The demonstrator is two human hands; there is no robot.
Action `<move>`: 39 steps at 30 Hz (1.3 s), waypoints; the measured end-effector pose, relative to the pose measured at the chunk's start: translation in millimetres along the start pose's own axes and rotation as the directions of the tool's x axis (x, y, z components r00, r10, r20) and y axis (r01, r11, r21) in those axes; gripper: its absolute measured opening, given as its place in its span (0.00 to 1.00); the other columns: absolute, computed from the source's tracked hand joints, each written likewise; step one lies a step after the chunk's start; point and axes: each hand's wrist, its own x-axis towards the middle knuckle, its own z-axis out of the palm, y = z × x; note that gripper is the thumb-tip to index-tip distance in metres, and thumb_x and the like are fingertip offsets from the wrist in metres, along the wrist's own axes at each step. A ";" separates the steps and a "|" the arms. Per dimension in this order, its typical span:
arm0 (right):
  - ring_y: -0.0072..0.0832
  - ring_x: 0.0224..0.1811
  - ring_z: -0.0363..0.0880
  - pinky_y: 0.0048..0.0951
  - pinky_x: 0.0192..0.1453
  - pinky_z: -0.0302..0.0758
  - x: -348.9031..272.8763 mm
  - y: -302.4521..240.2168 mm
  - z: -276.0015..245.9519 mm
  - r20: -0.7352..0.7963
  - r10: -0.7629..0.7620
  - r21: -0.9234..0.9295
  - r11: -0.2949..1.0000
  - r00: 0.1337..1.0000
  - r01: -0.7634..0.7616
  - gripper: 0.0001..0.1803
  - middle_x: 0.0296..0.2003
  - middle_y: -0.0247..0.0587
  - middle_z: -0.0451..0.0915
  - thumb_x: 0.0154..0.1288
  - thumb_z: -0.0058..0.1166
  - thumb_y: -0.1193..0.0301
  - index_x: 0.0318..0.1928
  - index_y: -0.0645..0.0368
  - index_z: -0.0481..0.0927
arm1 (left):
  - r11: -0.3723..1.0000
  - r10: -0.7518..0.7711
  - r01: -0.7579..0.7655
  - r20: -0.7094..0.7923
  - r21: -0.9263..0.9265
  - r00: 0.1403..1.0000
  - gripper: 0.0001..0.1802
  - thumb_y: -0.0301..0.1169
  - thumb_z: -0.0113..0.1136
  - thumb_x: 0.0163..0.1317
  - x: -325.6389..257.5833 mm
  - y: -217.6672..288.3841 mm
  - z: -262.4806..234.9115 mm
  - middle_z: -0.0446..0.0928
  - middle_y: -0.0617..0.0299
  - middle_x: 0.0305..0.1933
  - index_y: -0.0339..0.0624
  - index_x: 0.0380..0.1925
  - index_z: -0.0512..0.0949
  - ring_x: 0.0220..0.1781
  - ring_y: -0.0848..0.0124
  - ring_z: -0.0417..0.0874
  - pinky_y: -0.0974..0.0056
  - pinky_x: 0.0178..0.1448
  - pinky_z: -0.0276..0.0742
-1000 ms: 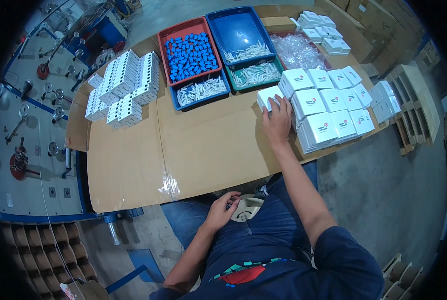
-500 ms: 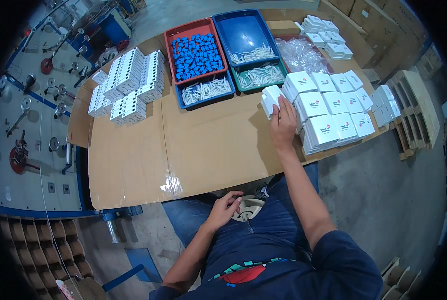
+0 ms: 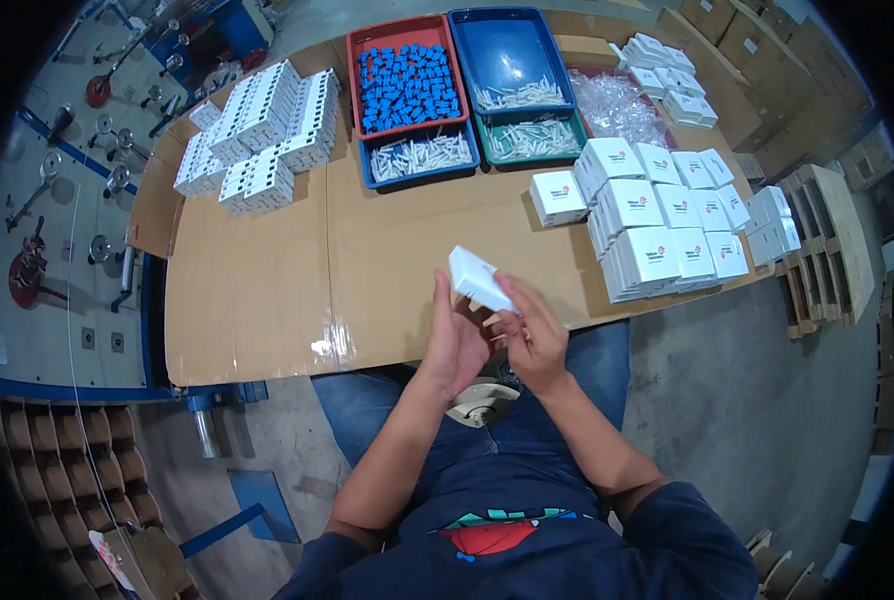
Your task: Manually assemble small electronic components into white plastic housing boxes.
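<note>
In my right hand (image 3: pixel 537 340) is a flat white box (image 3: pixel 475 278), pinched at its right end and tilted over the table's front edge. My left hand (image 3: pixel 457 340) is open beside it, thumb up and palm turned toward the box, apart from it as far as I can see. Right of my hands are stacks of similar white boxes (image 3: pixel 650 255) with a small red mark and dark print on top. One short stack of the same boxes (image 3: pixel 559 197) stands slightly apart at their left.
Brown cardboard (image 3: pixel 247 300) covers the table. Along the back stand a red tray (image 3: pixel 355 60) of blue pieces, a large blue tray (image 3: pixel 507 50), a smaller blue tray (image 3: pixel 369 175) and a green tray (image 3: pixel 480 150) of pale slender pieces. White blocks (image 3: pixel 257 187) are stacked at left, clear plastic bags (image 3: pixel 617 105) at right.
My right hand has moved from the box stacks to the table's front edge, bringing a white box. My left hand has risen from my lap to meet it.
</note>
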 end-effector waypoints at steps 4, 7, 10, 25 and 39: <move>0.49 0.62 0.82 0.44 0.66 0.79 -2.9 -2.1 -3.2 0.078 -0.085 -0.068 0.994 0.993 0.090 0.20 0.58 0.53 0.83 0.70 0.63 0.74 0.61 0.64 0.81 | 0.995 0.093 -0.094 -0.035 -0.037 0.995 0.38 0.65 0.44 0.74 -11.2 9.8 13.1 0.77 0.55 0.60 0.45 0.68 0.68 0.61 0.61 0.80 0.50 0.62 0.80; 0.49 0.66 0.79 0.49 0.72 0.74 10.0 -10.4 -7.0 0.155 -0.039 -0.028 0.999 0.987 0.044 0.26 0.64 0.55 0.79 0.66 0.68 0.69 0.62 0.64 0.80 | 0.994 0.107 -0.104 -0.065 0.038 0.992 0.35 0.58 0.49 0.74 -17.2 8.2 8.4 0.76 0.55 0.60 0.47 0.69 0.66 0.57 0.61 0.82 0.51 0.60 0.82; 0.51 0.68 0.77 0.49 0.74 0.70 22.4 -16.7 -4.4 0.206 0.093 0.196 0.971 0.974 -0.135 0.34 0.70 0.56 0.72 0.63 0.72 0.62 0.66 0.62 0.77 | 0.991 0.101 -0.094 -0.072 0.094 0.992 0.34 0.55 0.53 0.73 -19.8 -2.2 0.2 0.75 0.55 0.59 0.52 0.72 0.62 0.52 0.60 0.84 0.53 0.56 0.84; 0.53 0.70 0.71 0.46 0.72 0.70 12.3 2.0 3.1 0.387 0.002 0.316 0.939 0.922 -0.135 0.40 0.71 0.60 0.67 0.68 0.62 0.46 0.70 0.60 0.73 | 0.984 0.149 -0.130 -0.167 0.121 0.975 0.33 0.58 0.55 0.73 -25.4 -14.9 12.7 0.75 0.61 0.53 0.50 0.67 0.66 0.54 0.69 0.80 0.61 0.56 0.81; 0.58 0.69 0.68 0.49 0.73 0.67 -0.3 13.9 16.3 0.267 -0.162 0.275 0.958 0.950 0.086 0.41 0.69 0.66 0.66 0.75 0.52 0.43 0.70 0.66 0.66 | 0.932 0.332 -0.293 -0.181 0.214 0.926 0.30 0.52 0.50 0.77 -26.9 -23.4 27.4 0.74 0.60 0.60 0.50 0.71 0.64 0.61 0.68 0.79 0.62 0.63 0.77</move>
